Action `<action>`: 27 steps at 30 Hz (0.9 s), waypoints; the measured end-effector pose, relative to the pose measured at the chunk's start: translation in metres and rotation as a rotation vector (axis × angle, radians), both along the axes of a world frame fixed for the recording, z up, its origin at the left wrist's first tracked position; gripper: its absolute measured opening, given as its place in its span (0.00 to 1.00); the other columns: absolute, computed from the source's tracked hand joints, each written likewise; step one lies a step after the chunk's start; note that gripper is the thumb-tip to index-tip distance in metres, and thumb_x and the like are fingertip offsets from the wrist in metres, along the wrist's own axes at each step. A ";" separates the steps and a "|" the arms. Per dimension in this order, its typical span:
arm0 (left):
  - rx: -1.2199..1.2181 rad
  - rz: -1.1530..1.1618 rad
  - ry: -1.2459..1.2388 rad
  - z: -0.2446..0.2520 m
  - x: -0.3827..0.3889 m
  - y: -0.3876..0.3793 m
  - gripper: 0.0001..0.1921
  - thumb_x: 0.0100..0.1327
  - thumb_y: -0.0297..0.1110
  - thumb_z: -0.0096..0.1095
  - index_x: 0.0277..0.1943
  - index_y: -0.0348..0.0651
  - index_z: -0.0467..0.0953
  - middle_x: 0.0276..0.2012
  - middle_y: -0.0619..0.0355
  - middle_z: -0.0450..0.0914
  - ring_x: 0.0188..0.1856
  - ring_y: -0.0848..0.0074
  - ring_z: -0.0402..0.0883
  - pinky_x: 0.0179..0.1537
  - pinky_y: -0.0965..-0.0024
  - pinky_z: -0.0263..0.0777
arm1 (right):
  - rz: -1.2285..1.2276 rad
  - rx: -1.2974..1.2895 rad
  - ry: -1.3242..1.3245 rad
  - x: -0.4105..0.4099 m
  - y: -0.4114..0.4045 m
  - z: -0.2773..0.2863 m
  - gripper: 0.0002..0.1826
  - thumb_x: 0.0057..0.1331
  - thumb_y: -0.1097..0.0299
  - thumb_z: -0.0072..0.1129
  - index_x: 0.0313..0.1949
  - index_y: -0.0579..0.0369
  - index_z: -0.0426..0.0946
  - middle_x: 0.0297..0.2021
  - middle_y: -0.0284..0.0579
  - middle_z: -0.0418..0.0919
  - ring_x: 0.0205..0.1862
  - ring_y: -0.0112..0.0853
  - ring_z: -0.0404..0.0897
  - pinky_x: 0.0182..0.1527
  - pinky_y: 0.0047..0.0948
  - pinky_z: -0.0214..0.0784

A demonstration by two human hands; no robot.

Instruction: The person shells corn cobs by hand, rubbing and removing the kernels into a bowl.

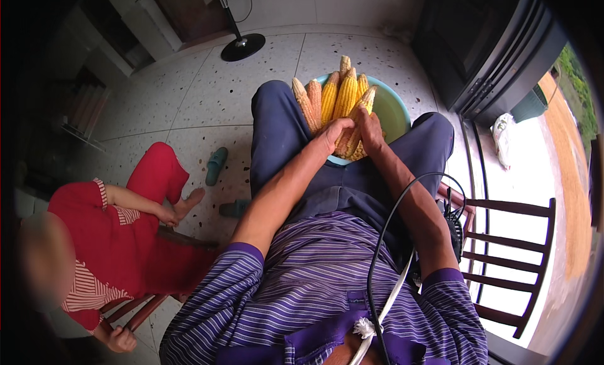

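Observation:
A green plastic basin (400,111) sits between my knees, holding several ears of yellow corn (346,93), partly stripped cobs (304,103) and loose kernels (358,152). My left hand (336,131) is at the lower part of an ear of corn held over the basin. My right hand (370,129) is closed around the same ear, whose pale tip (368,97) points up and to the right. The fingers partly hide its middle. Whether the left fingers grip the ear or only press on it is hard to tell.
A person in red (108,233) sits on a wooden chair at the left, near teal slippers (217,166). A black round stand base (243,47) is on the floor ahead. At right are a wooden chair (507,240), a door frame and a white bag (502,141). A black cable crosses my right arm.

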State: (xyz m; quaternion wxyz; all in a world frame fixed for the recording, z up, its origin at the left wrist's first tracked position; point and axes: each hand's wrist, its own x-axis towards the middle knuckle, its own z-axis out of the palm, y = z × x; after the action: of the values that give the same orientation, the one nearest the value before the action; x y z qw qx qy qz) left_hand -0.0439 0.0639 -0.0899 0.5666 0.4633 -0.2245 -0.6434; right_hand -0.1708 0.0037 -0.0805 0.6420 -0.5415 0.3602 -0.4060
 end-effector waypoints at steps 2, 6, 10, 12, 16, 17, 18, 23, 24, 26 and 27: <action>0.006 0.001 0.019 0.001 0.001 0.002 0.15 0.61 0.32 0.58 0.49 0.35 0.79 0.42 0.52 0.85 0.43 0.66 0.85 0.50 0.62 0.79 | 0.022 0.011 0.015 -0.001 0.001 0.001 0.30 0.74 0.43 0.47 0.48 0.64 0.76 0.37 0.43 0.79 0.37 0.28 0.77 0.40 0.30 0.71; -0.012 -0.034 0.073 0.007 -0.002 0.004 0.16 0.62 0.32 0.59 0.51 0.35 0.79 0.43 0.52 0.85 0.44 0.66 0.85 0.51 0.62 0.79 | 0.066 0.025 -0.088 -0.002 0.000 -0.002 0.29 0.74 0.44 0.47 0.49 0.64 0.75 0.37 0.44 0.80 0.38 0.29 0.79 0.41 0.30 0.72; -0.004 -0.064 0.065 0.011 -0.002 0.006 0.16 0.63 0.32 0.60 0.51 0.35 0.79 0.44 0.51 0.85 0.45 0.66 0.85 0.51 0.63 0.78 | 0.113 0.090 -0.224 0.002 -0.003 -0.007 0.28 0.75 0.45 0.46 0.52 0.64 0.74 0.39 0.46 0.80 0.39 0.30 0.80 0.42 0.30 0.74; -0.006 -0.069 0.066 0.014 -0.003 0.008 0.17 0.63 0.33 0.61 0.52 0.35 0.79 0.44 0.51 0.85 0.45 0.66 0.85 0.51 0.63 0.78 | 0.126 0.107 -0.252 0.001 -0.005 -0.008 0.28 0.76 0.46 0.46 0.53 0.64 0.73 0.40 0.46 0.80 0.39 0.31 0.80 0.42 0.31 0.74; -0.089 0.008 -0.174 0.020 -0.017 0.014 0.25 0.65 0.32 0.62 0.63 0.35 0.71 0.54 0.52 0.80 0.54 0.69 0.81 0.55 0.66 0.76 | 0.166 -0.166 -0.169 -0.014 -0.013 -0.017 0.28 0.76 0.46 0.47 0.52 0.65 0.73 0.40 0.46 0.79 0.37 0.31 0.80 0.41 0.31 0.74; -0.135 0.050 -0.213 0.021 -0.022 0.013 0.28 0.66 0.31 0.62 0.68 0.35 0.67 0.57 0.53 0.78 0.57 0.70 0.80 0.57 0.67 0.75 | 0.144 -0.454 -0.099 -0.018 -0.016 -0.023 0.28 0.76 0.46 0.47 0.51 0.65 0.74 0.39 0.46 0.80 0.37 0.32 0.80 0.40 0.31 0.74; -0.132 0.050 -0.214 0.022 -0.021 0.015 0.28 0.66 0.31 0.62 0.68 0.35 0.67 0.57 0.53 0.78 0.57 0.70 0.80 0.57 0.67 0.75 | 0.143 -0.451 -0.102 -0.017 -0.015 -0.019 0.28 0.76 0.46 0.47 0.51 0.65 0.74 0.39 0.46 0.80 0.37 0.32 0.80 0.40 0.31 0.74; -0.133 0.025 -0.345 0.017 -0.015 0.016 0.27 0.71 0.34 0.58 0.70 0.37 0.65 0.59 0.53 0.77 0.59 0.72 0.77 0.59 0.70 0.72 | 0.070 0.254 -0.196 0.003 -0.008 -0.003 0.26 0.78 0.49 0.42 0.48 0.63 0.75 0.34 0.44 0.79 0.34 0.30 0.78 0.37 0.30 0.73; -0.133 0.020 -0.343 0.019 -0.017 0.014 0.27 0.71 0.34 0.58 0.70 0.37 0.65 0.59 0.53 0.77 0.59 0.72 0.77 0.59 0.70 0.72 | 0.065 0.254 -0.195 0.001 -0.012 -0.009 0.26 0.78 0.49 0.42 0.48 0.63 0.75 0.34 0.44 0.79 0.34 0.30 0.78 0.37 0.30 0.73; -0.095 -0.030 -0.744 0.024 -0.022 0.012 0.26 0.74 0.42 0.53 0.68 0.36 0.67 0.57 0.51 0.79 0.58 0.73 0.78 0.58 0.70 0.72 | 0.078 0.183 -0.220 -0.004 -0.019 -0.020 0.31 0.73 0.43 0.48 0.47 0.68 0.76 0.34 0.48 0.78 0.33 0.33 0.77 0.35 0.35 0.71; -0.095 -0.027 -0.743 0.023 -0.022 0.012 0.26 0.74 0.42 0.53 0.68 0.36 0.67 0.57 0.51 0.79 0.58 0.73 0.78 0.58 0.70 0.72 | 0.080 0.183 -0.219 -0.006 -0.021 -0.022 0.31 0.73 0.43 0.48 0.47 0.68 0.76 0.34 0.48 0.78 0.33 0.33 0.77 0.35 0.35 0.71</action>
State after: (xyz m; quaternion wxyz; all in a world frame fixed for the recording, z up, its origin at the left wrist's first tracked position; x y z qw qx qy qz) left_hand -0.0660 0.0756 -0.0669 0.4588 0.6352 -0.4507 -0.4277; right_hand -0.1766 -0.0174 -0.1030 0.7396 -0.4472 0.3017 -0.4024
